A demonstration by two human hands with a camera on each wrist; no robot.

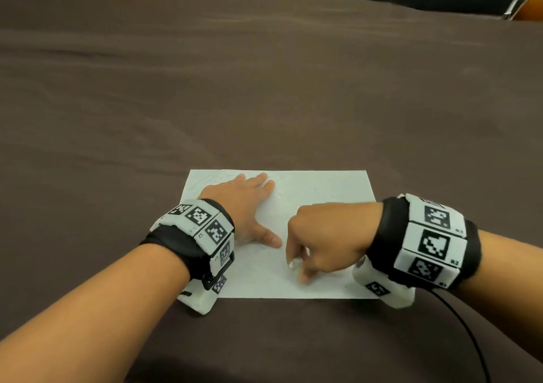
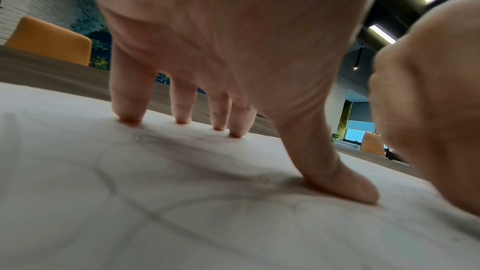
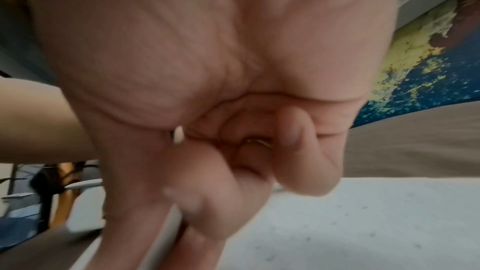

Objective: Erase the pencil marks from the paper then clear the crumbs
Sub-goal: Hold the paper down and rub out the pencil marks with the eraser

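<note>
A white sheet of paper (image 1: 317, 194) lies flat on the brown surface (image 1: 264, 89), at its near edge. The left hand (image 1: 244, 203) rests on the paper's left half, fingers straight and spread, fingertips (image 2: 128, 117) and thumb pressing the sheet down. Faint curved pencil marks (image 2: 182, 198) run across the paper under and near that hand. The right hand (image 1: 329, 235) is curled just right of the left thumb, fingers bent down onto the near middle of the sheet and pinching a small whitish eraser (image 1: 294, 263), mostly hidden in the grip. Tiny dark crumbs (image 3: 363, 231) dot the paper by the right hand. An orange chair (image 2: 49, 40) stands beyond the far edge.
</note>
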